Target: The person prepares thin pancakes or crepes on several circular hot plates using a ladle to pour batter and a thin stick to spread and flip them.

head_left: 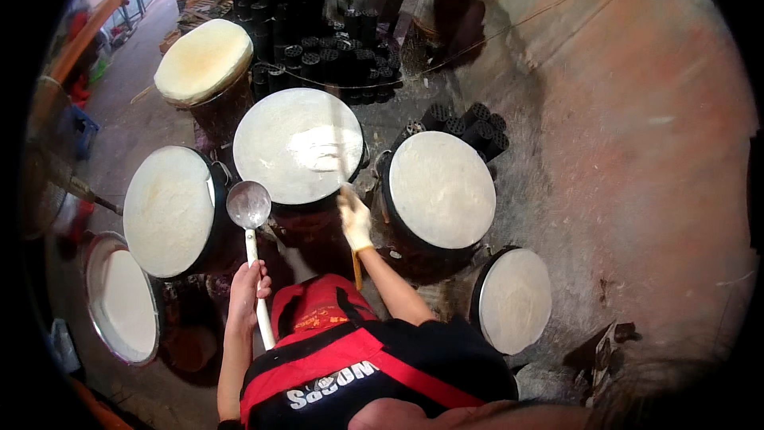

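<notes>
In my bare left hand (pixel 248 283) is a ladle (pixel 249 205) with a round metal bowl and a long white handle, held upright beside the left griddle. My right hand (pixel 356 219) wears a pale glove and is closed at the near edge of the middle round griddle (pixel 278 131). It grips a thin tool, blurred above the hand, with a yellowish stick handle (pixel 356 271) showing below. A bright white powdery patch (pixel 325 149) lies on the griddle's right part. The tool's far end is too smeared to make out.
Other round pale-topped griddles stand left (pixel 169 211), right (pixel 442 189) and lower right (pixel 515 301). A thick pale round (pixel 204 61) covers one farther back. At lower left is a basin (pixel 123 302) of white liquid. Black coal briquettes (pixel 318 64) are stacked behind; a wall (pixel 637 127) rises right.
</notes>
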`<state>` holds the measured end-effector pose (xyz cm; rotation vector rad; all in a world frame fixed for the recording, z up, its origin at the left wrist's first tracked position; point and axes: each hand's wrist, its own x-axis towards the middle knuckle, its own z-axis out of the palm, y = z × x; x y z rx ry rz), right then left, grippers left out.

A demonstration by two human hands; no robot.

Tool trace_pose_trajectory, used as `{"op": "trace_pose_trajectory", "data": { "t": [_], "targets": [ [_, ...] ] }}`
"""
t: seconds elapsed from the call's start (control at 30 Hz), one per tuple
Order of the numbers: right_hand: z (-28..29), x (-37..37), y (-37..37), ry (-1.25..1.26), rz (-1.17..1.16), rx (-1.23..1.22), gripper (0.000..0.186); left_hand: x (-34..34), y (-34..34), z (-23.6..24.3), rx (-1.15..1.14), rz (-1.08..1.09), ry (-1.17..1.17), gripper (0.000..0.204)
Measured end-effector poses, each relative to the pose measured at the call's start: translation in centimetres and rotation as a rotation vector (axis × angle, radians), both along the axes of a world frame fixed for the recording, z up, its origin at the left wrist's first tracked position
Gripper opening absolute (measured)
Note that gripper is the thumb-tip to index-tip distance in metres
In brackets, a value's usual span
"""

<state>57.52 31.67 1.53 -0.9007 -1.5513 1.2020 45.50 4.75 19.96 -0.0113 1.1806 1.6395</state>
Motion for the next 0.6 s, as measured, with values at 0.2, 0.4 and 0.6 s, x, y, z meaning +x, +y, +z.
{"op": "trace_pose_trajectory", "data": {
  "t": [0.2, 0.4, 0.6],
  "targets": [
    [2.6, -0.7, -4.9, -0.182, 0.151, 0.021, 0.043, -0.3, -0.3, -2.0, -0.082, -0.016, -0.06, 0.017],
    [3.6, 0.4, 3.3, -0.159, 0.094, -0.083, 0.034, -0.4, 0.9, -2.6, -0.104, -0.086, -0.077, 0.022],
    [6.6, 6.2, -3.6, -0.215, 0.438, -0.386, 0.04, -3.5, 5.0, -5.2, -0.175, -0.117, 0.132, 0.021]
  ]
}}
